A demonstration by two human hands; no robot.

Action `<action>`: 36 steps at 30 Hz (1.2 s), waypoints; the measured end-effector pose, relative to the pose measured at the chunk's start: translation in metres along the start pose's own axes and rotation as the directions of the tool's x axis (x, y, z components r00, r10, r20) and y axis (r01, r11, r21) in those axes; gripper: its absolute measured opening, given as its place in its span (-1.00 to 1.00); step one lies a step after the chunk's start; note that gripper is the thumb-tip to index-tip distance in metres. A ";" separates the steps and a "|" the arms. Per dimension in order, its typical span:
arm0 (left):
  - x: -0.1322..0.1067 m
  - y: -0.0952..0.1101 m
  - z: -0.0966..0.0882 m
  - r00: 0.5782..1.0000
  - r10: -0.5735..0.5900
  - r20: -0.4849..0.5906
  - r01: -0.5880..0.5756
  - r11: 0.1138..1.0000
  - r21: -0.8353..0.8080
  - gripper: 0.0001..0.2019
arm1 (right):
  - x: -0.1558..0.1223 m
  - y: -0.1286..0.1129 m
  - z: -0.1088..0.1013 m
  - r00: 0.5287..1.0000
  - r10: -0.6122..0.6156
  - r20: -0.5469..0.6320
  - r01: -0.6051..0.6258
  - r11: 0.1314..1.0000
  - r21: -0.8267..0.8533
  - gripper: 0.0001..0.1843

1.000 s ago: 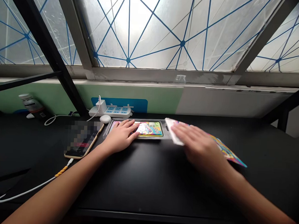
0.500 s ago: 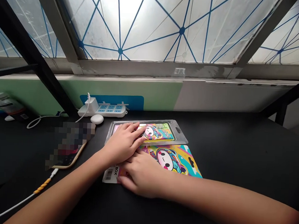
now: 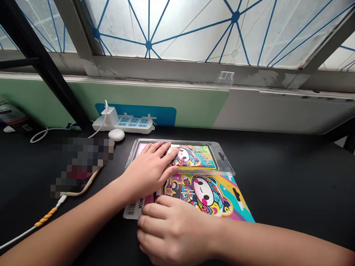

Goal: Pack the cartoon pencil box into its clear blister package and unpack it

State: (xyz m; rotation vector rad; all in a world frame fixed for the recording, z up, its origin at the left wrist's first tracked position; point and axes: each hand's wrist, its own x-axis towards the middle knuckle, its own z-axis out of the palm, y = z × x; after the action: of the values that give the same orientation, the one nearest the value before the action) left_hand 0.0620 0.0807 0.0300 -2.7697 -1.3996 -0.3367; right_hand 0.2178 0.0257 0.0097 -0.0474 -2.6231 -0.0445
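Observation:
A clear plastic blister pack (image 3: 220,158) with a colourful cartoon insert lies flat on the black desk. My left hand (image 3: 151,169) rests palm down on its left part, fingers stretched out. Just in front of it lies a bright cartoon-printed card (image 3: 218,195) with a barcode and the word BOX at its left end. My right hand (image 3: 173,233) sits at the card's near left edge, fingers curled loosely with the tips on the card; I cannot see anything gripped in it.
A phone (image 3: 78,172) on a white charging cable (image 3: 20,234) lies to the left. Behind it are a white power strip (image 3: 125,125) with a plugged adapter, a small white oval case (image 3: 116,134) and a bottle (image 3: 7,114) at far left. Black desk surface (image 3: 295,181) extends right.
My right hand brought the printed card from the right and laid it in front of the blister pack, then slid back toward me along its left edge. The left hand stayed on the pack.

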 end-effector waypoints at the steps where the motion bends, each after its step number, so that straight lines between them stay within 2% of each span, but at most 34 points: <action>1: 0.000 0.001 -0.001 1.000 -0.003 0.008 0.003 1.000 -0.002 -0.45 | 0.000 -0.002 0.000 0.999 -0.012 -0.030 0.012 1.000 -0.003 -0.73; 5: 0.000 0.002 -0.003 0.999 -0.020 0.041 0.020 1.000 -0.002 -0.45 | 0.002 -0.004 -0.001 0.989 -0.003 -0.151 -0.001 1.000 -0.024 -0.75; 9: 0.000 0.001 -0.004 0.999 -0.017 0.040 0.017 1.000 0.006 -0.45 | 0.005 0.009 -0.017 0.982 0.020 -0.190 -0.042 0.993 -0.113 -0.71; 11: 0.000 0.001 -0.003 0.999 -0.015 0.048 0.015 1.000 0.002 -0.46 | 0.001 0.027 -0.031 0.979 0.072 -0.188 -0.110 0.974 -0.196 -0.70; 13: 0.000 0.001 -0.003 0.998 -0.019 0.061 0.019 1.000 -0.004 -0.46 | -0.007 0.052 -0.048 0.957 0.232 -0.173 -0.272 0.926 -0.261 -0.72; 14: 0.000 0.001 -0.004 0.998 -0.022 0.064 0.022 1.000 -0.005 -0.45 | -0.014 0.066 -0.055 0.924 0.357 -0.137 -0.382 0.878 -0.288 -0.72; 16: 0.000 0.001 -0.004 0.998 -0.026 0.055 0.026 1.000 -0.001 -0.44 | -0.029 0.093 -0.069 0.786 0.619 -0.004 -0.590 0.747 -0.305 -0.73; 18: 0.000 0.002 -0.005 0.999 -0.026 0.040 0.026 1.000 0.006 -0.43 | -0.042 0.113 -0.080 0.647 0.748 0.149 -0.709 0.661 -0.244 -0.64; 19: 0.000 0.002 -0.005 0.999 -0.029 0.030 0.029 1.000 0.010 -0.44 | -0.048 0.119 -0.084 0.596 0.775 0.208 -0.750 0.631 -0.198 -0.58; 21: -0.001 0.003 -0.005 0.999 -0.041 0.019 0.040 0.999 0.013 -0.46 | -0.054 0.126 -0.090 0.539 0.784 0.308 -0.797 0.593 -0.114 -0.45; 23: -0.001 0.003 -0.005 0.999 -0.051 0.008 0.051 0.999 0.006 -0.45 | -0.054 0.126 -0.094 0.506 0.780 0.369 -0.820 0.567 -0.073 -0.33; 26: -0.001 0.001 -0.007 0.999 -0.049 -0.020 0.049 0.998 -0.026 -0.45 | -0.050 0.122 -0.094 0.456 0.801 0.388 -0.846 0.525 -0.091 -0.26; 30: 0.001 -0.010 -0.013 0.998 -0.043 -0.037 0.041 0.996 -0.074 -0.55 | -0.049 0.120 -0.090 0.433 0.829 0.354 -0.856 0.501 -0.127 -0.32; 33: 0.002 -0.021 -0.017 0.996 -0.071 -0.054 0.068 0.995 -0.067 -0.57 | -0.051 0.120 -0.087 0.449 0.844 0.293 -0.849 0.505 -0.154 -0.33; 36: 0.003 -0.029 -0.021 0.993 -0.095 -0.075 0.091 0.994 -0.054 -0.52 | -0.053 0.118 -0.084 0.486 0.845 0.224 -0.825 0.528 -0.200 -0.31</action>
State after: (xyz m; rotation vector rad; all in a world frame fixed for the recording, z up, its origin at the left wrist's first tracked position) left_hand 0.0363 0.0978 0.0484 -2.7040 -1.5254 -0.4832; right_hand 0.3106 0.1392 0.0593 -1.4742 -2.5700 0.2421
